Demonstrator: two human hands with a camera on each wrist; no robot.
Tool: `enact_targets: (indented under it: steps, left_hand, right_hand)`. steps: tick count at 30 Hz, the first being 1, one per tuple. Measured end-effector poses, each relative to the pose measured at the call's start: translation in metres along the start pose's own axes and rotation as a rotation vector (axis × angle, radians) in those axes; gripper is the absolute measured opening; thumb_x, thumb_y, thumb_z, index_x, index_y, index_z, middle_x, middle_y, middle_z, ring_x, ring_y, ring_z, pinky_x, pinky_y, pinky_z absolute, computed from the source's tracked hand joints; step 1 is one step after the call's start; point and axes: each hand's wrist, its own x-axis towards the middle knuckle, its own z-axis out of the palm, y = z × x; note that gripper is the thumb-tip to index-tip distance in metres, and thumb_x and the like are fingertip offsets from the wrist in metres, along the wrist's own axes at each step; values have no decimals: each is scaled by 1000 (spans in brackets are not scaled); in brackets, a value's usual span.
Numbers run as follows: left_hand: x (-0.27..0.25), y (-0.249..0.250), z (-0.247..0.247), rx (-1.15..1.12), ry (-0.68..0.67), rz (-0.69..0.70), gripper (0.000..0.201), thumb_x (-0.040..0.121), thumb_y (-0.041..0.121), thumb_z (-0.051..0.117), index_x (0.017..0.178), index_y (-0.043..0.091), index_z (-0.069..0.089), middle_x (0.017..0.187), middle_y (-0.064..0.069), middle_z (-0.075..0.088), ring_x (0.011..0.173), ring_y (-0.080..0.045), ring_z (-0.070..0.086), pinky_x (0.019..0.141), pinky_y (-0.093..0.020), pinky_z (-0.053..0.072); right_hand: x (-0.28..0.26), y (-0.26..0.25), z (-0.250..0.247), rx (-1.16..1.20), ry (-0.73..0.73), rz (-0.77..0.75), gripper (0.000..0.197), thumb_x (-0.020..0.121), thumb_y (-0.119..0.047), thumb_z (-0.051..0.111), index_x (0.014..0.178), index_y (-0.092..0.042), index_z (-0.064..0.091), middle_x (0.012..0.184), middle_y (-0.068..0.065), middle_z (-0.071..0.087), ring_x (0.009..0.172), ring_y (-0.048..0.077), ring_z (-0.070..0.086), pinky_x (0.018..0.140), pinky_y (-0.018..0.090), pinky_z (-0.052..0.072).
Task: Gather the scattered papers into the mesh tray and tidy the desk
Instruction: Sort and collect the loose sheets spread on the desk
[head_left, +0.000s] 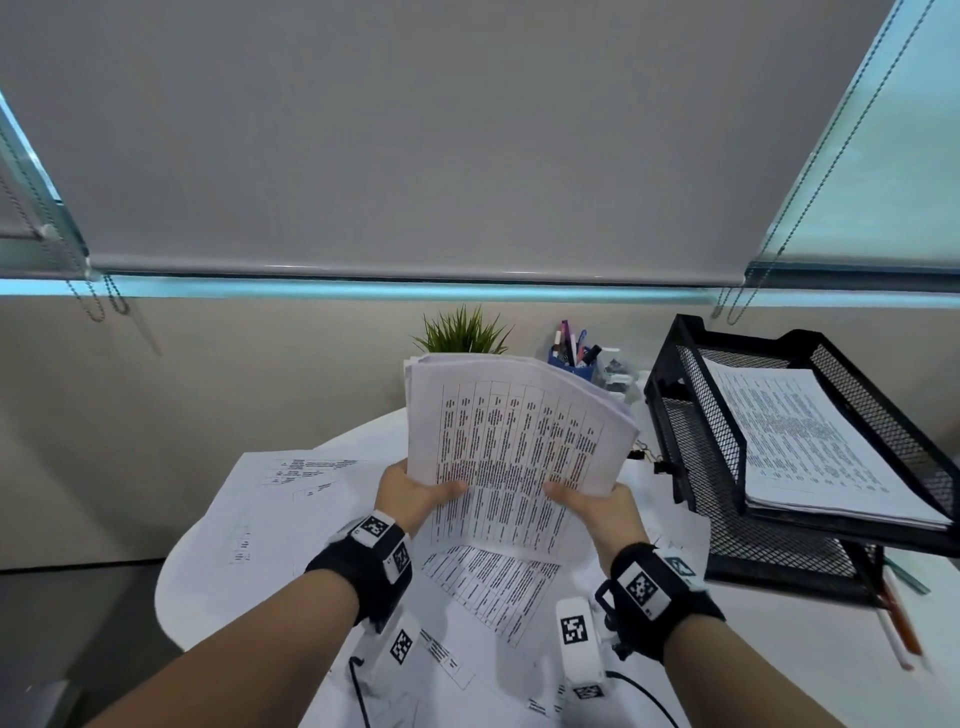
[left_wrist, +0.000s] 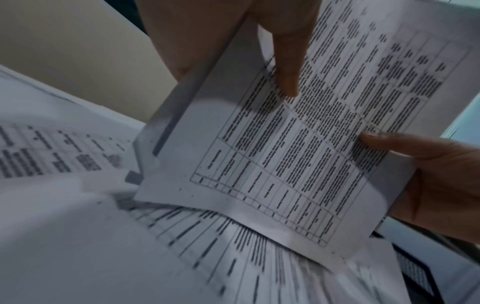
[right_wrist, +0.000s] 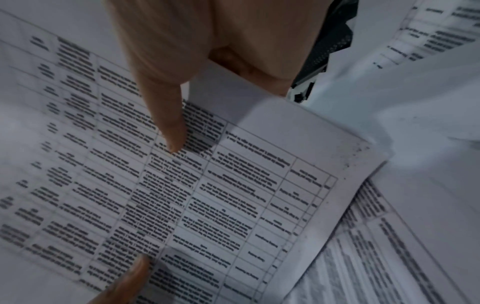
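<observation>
Head: left hand (head_left: 415, 491) and right hand (head_left: 597, 506) both grasp the stack (head_left: 514, 431), upright, likely to square its edges; tray (head_left: 691, 447) at 2 o'clock.
Left wrist: thumb clamps stack (left_wrist: 298, 144).
Right wrist: blurred; thumb seemingly pins stack (right_wrist: 207, 195) above loose sheets (right_wrist: 376, 246).

Printed table sheet (right_wrist: 207, 205): held up, right hand (right_wrist: 207, 47) gripping its upper edge, thumb (right_wrist: 168, 123) pressed on the print. Left thumb tip (right_wrist: 132, 275) at lower edge. Loose printed papers (right_wrist: 384, 246) beneath, blurred. Black mesh (right_wrist: 330, 41) behind.
</observation>
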Motion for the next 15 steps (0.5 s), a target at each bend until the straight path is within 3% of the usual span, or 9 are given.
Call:
enact_targets:
  steps: [3,5,6,8,11,13,15]
  left_hand:
    - [-5,-12,2,71,-20,-44,25,72,10,78,94,10,65,85,-1,68,83,-20,65,80,-32,51]
    - [-8,-14,2,123,-33,-29,32,73,14,77,102,6,65,86,-1,67,79,-14,63,75,-26,49]
    - [-8,-12,1,138,-41,-16,34,73,16,77,104,5,66,86,-1,67,78,-12,63,73,-24,48]
    - [-8,-6,0,152,-53,8,33,73,17,78,101,6,66,89,-1,68,80,-12,63,74,-24,48]
    - [-9,5,5,121,-76,21,32,76,16,76,105,7,65,97,-3,68,88,-17,64,84,-31,50]
    - [-12,9,11,133,-139,23,34,80,14,71,112,7,62,101,-1,65,88,-14,62,77,-24,49]
    - [-14,6,16,150,-226,3,39,82,14,69,119,10,57,110,0,64,93,-11,62,80,-22,49]
  right_hand:
    - [-8,9,3,-48,-2,40,16,77,-11,74,79,-19,61,101,12,69,76,12,62,67,24,49]
    - [-15,6,5,-60,33,29,15,81,-15,71,81,-17,56,98,9,62,74,8,55,76,25,45]
    - [-16,3,3,-75,43,23,15,83,-16,69,90,-12,57,98,6,56,79,9,53,85,27,41]
    - [-14,-2,-1,-106,64,1,36,84,-18,68,112,1,56,100,6,56,93,15,52,89,26,37]
    - [-6,-8,-10,-186,95,-12,32,82,-21,71,107,-3,63,94,3,63,103,24,60,78,24,43]
    - [-2,-14,-20,-213,115,-9,29,81,-22,72,104,-8,63,95,0,61,99,21,57,92,28,41]
    - [2,-22,-32,-217,128,-7,40,80,-20,73,113,-2,59,102,1,57,99,18,52,93,27,35]
